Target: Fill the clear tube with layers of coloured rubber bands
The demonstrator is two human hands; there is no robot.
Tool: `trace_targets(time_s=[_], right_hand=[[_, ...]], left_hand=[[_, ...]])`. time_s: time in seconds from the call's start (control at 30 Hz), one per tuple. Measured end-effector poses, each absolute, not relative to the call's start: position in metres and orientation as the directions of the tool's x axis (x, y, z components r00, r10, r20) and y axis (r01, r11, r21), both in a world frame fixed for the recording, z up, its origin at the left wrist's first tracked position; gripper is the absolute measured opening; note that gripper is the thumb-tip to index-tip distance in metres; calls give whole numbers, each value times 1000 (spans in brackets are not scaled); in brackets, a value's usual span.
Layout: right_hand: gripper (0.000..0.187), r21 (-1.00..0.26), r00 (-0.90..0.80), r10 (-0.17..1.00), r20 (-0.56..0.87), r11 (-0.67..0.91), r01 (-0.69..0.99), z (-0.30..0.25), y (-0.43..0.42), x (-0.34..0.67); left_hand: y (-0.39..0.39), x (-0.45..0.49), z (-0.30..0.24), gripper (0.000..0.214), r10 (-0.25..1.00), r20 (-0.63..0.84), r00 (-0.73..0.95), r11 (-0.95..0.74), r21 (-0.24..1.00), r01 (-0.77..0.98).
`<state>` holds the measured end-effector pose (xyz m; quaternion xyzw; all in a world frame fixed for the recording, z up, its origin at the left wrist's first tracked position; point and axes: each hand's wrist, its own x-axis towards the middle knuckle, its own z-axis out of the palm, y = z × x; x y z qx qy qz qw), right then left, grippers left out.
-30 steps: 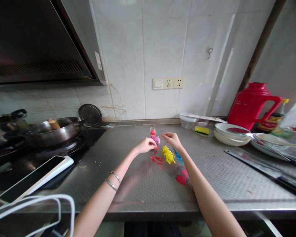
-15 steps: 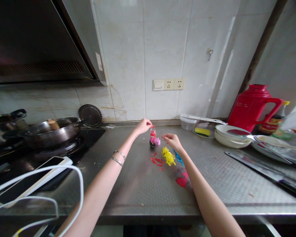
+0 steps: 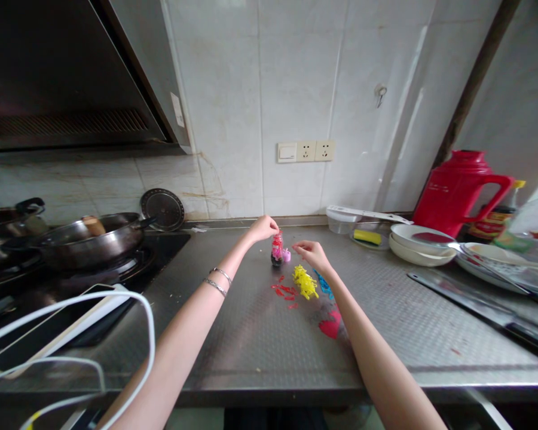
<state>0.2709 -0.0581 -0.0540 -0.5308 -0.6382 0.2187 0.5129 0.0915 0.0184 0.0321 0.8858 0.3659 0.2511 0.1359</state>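
A small clear bottle [image 3: 277, 251] stands upright on the steel counter, dark at the bottom with pink and red bits above. My left hand [image 3: 263, 227] is closed in a pinch at its mouth, with a bit of red strip at the fingertips. Right of the bottle, my right hand [image 3: 312, 255] hovers with bent fingers pinched together; what they hold is too small to make out. A pink cap [image 3: 286, 255] lies against the bottle's right side. Nearer me are scattered red strips [image 3: 283, 291], a pile of yellow strips [image 3: 305, 282] and blue strips [image 3: 324, 286], partly behind my right wrist.
A pink-red patch [image 3: 330, 324] lies by my right forearm. To the right are stacked white bowls [image 3: 419, 257], a knife [image 3: 461, 301], a yellow sponge [image 3: 367, 237] and a red thermos [image 3: 459, 191]. On the left, a pan [image 3: 94, 242] sits on the stove, near a phone [image 3: 49, 328] and white cable [image 3: 147, 334].
My left fingertips have come down slightly onto the bottle's mouth, covering the red bit that showed there. My right hand has barely moved. The view has shifted slightly.
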Motion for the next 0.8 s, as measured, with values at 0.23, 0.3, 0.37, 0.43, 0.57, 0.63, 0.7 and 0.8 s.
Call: trace_targets(time_s=[0.23,0.3,0.37,0.43,0.57,0.63,0.7,0.8], right_hand=[[31,-813,87,903,421,333,478,-51,-61,270],[31,-812,89,905,416,326,485,-51,-62,269],[31,-810,86,907,412,321,490,-50,-62,269],[31,-809,82,909,409,320,493,-50,-62,270],[31,-812,84,911,405,315,492,-49,-62,269],[31,-811,84,910,405,316,492,-49,-62,269],[31,-810,78,910,408,321,491,-49,-62,269],[31,-809,74,907,415,330,487,-50,-62,270]], left_hand=[[17,90,32,23,720,369,589,-689,483,540],[18,90,31,24,716,384,583,-694,484,533],[18,90,30,23,714,395,578,-696,484,530],[18,90,31,20,720,398,569,-691,491,531],[14,90,33,17,724,386,572,-684,515,517],[12,89,34,17,719,384,580,-687,522,506],[12,89,34,16,719,385,578,-686,524,505],[14,88,34,16,724,400,563,-683,533,500]])
